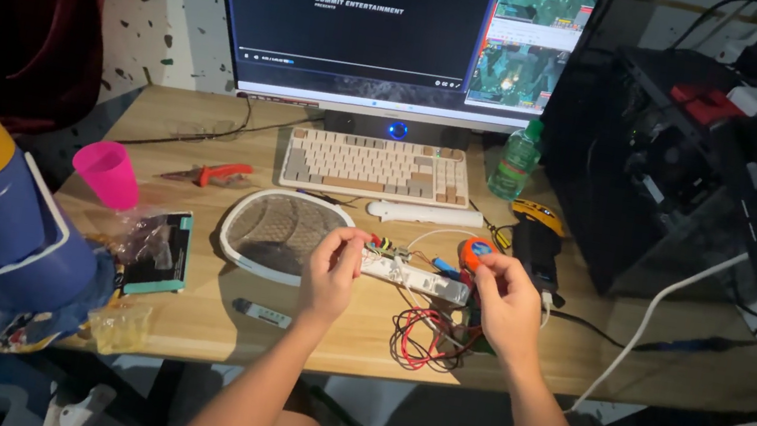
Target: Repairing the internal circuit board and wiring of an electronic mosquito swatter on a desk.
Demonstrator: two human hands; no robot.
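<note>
Head view: left hand (332,272), fingers curled, pinches the neck of an opened white racket-shaped zapper (284,234) lying on the wooden counter (210,318). Right hand (507,299) closes around a small orange tool (473,253) just beside the zapper's exposed handle (414,277), above tangled red wires (420,336).

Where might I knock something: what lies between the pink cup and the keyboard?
In the head view, red-handled pliers lie on the table between the pink cup and the keyboard; a thin cable runs behind them.
</note>
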